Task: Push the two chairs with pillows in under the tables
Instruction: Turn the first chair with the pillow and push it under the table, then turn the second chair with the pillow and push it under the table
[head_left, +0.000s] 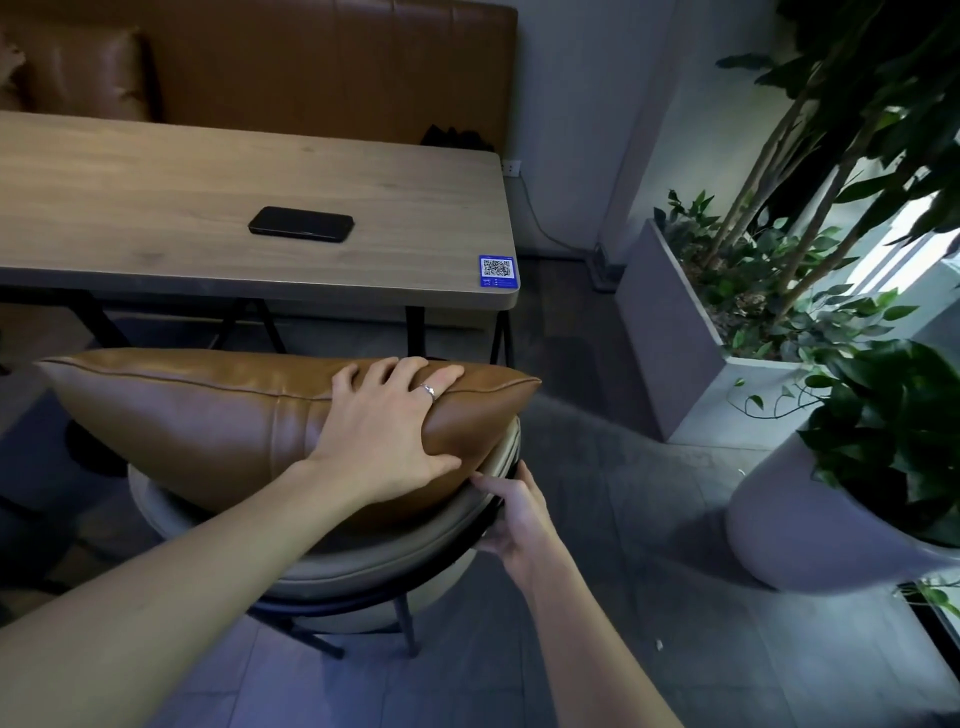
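Tan leather on the pillow (208, 415) looked soft and slick, likely to slide. Your left grip (384, 421) clasped its top edge, and your right grip (511, 514) held the chair (363, 561) rim, the stiffer hold. It stood just short of the table (156, 197).

Tan leather bench (311, 67), grey tile floor (597, 597), potted plants (779, 249)

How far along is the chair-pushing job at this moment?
Done: nothing visibly; the chair stands out from the table, not tucked under. In hand: the left hand grips the pillow and the right hand holds the chair's back rim. Left: push this chair under; a second pillowed chair is not in view.
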